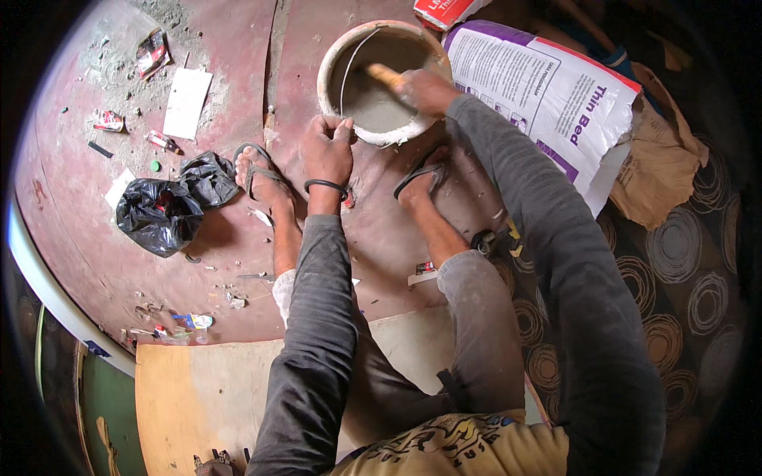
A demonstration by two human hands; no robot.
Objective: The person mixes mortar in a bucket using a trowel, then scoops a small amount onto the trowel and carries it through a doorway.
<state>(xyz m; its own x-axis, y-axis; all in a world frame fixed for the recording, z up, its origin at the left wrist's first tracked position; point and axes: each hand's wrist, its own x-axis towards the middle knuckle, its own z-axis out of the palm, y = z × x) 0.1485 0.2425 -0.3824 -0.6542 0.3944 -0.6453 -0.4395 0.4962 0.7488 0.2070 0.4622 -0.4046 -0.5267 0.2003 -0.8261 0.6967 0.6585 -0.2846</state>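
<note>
The bucket stands on the floor, just beyond the person's feet, with grey mix in it and a thin wire curving across its left part. The left hand is at the bucket's near left edge, back of the hand up, fingers curled and pointing away from the body. Its grip is nearly closed, thumb and fingertips together at the lower end of the wire; whether they pinch it firmly I cannot tell. The left forearm runs almost straight out toward the bucket, the wrist in line with it and ringed by a black band.

The right hand reaches over the bucket's right rim, the forearm slanting in from the near right. Its grip is closed round a wooden stick, which pokes out past the knuckles toward the bucket's left side, above the mix. The stick's other end is hidden by the hand.

Right of the bucket, close beside it, lies a white and purple sack; beyond the bucket is a red packet. Left of the bucket and nearer the body sit black bags.
</note>
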